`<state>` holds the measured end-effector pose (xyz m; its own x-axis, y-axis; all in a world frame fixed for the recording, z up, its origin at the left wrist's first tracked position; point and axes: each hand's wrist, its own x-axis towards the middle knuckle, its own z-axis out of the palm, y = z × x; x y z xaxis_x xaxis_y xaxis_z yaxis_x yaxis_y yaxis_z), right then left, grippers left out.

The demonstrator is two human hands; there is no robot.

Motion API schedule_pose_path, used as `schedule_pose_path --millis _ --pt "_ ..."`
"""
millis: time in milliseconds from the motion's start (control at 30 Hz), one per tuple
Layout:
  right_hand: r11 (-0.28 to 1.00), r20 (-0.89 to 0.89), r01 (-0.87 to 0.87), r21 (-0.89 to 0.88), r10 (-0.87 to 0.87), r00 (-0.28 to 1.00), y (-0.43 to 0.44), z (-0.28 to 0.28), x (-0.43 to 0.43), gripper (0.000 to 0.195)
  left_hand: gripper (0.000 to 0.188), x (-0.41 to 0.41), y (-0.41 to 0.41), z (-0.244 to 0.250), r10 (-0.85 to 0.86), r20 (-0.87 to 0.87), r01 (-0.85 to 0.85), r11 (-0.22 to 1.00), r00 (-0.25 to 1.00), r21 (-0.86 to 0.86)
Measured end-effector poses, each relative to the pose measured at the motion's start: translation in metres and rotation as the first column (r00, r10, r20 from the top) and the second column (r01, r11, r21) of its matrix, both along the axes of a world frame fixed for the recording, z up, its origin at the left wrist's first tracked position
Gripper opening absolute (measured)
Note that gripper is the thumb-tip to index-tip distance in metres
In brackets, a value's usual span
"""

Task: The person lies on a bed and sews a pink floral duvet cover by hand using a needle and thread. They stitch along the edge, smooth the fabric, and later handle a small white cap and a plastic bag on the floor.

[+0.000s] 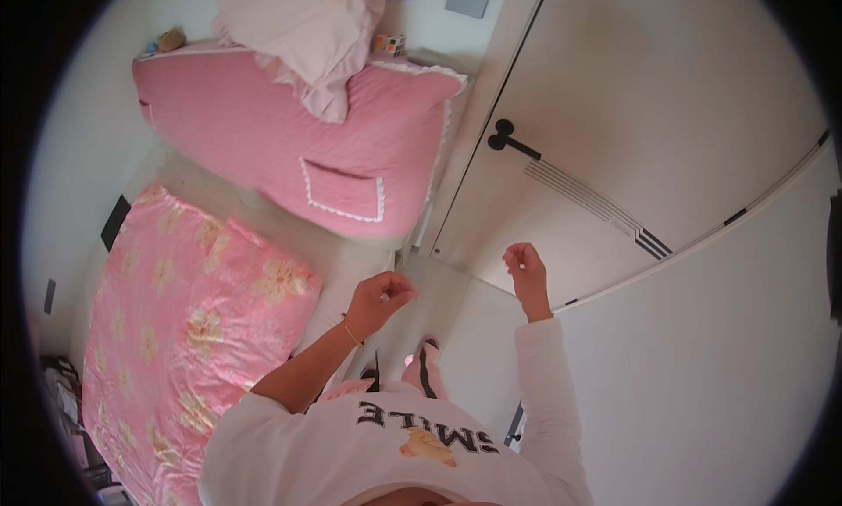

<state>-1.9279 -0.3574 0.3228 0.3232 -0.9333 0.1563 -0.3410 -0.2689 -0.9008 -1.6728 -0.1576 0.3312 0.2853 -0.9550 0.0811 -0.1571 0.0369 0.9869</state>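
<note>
My left hand point(379, 303) hangs in front of my body, bent inward, thumb and fingertips curled together into a loop. A thin yellow band circles its wrist. My right hand point(528, 279) is raised near the lower part of the white door point(592, 98), with its fingers curled in to the thumb. Nothing shows in either hand, and neither appears to touch anything. Nearest the left hand is the bed, with a pink floral quilt point(204, 328) bunched on it.
A pink quilted headboard cover point(263, 131) with lace trim and a pocket stands beyond the bed. A pale ruffled pillow point(296, 26) leans over it, near a puzzle cube point(390, 44). The door has a black handle point(513, 141). My slippered foot point(429, 343) is on the floor between.
</note>
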Motion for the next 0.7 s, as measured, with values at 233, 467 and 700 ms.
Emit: schedule_pose_path --millis 233,467,700 --pt "0.723 -0.185 0.014 -0.690 -0.195 0.963 -0.193 0.017 0.040 0.018 0.012 0.010 -0.062 -0.018 0.163 0.050 -0.165 0.986 0.985 0.021" --pt "0.812 -0.684 -0.143 -0.565 -0.365 0.632 -0.299 0.019 0.113 0.046 0.008 0.023 -0.093 -0.008 0.329 -0.083 -0.333 0.942 0.941 -0.043" --pt "0.803 -0.644 -0.071 -0.591 -0.418 0.641 -0.329 -0.008 0.119 0.063 0.009 0.043 -0.087 -0.018 0.299 -0.031 -0.298 0.954 0.954 0.006"
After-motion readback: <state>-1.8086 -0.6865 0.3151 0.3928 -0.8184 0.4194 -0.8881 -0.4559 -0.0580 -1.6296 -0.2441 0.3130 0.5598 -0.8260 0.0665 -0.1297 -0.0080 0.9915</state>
